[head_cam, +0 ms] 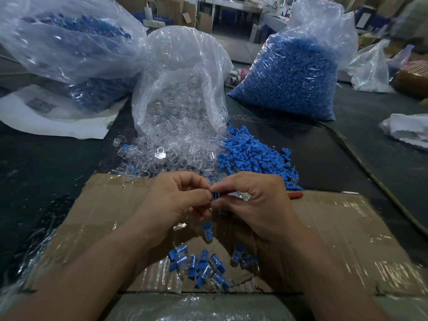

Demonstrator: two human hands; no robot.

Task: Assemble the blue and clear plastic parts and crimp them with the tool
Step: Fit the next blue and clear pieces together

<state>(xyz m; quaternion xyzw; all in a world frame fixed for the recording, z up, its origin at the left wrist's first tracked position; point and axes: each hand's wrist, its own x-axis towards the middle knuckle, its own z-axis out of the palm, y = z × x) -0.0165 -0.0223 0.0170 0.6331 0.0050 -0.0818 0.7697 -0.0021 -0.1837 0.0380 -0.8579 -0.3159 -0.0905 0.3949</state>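
My left hand (178, 200) and my right hand (252, 202) meet above a flattened cardboard box (335, 230). Between their fingertips sits a small blue plastic part (215, 195), pinched from both sides. My right hand also holds a clear plastic part (240, 197) under its fingers. Loose clear parts (162, 156) spill from an open bag ahead of me, and loose blue parts (254, 154) lie to their right. Several assembled blue-and-clear pieces (203, 267) lie on the cardboard below my hands. A red tool handle (295, 195) shows just right of my right hand.
A full bag of blue parts (291, 75) stands at the back right. Another large bag (69, 42) with blue pieces sits at the back left on white sheeting (46, 119). A dark cable (370, 174) runs along the right of the dark table.
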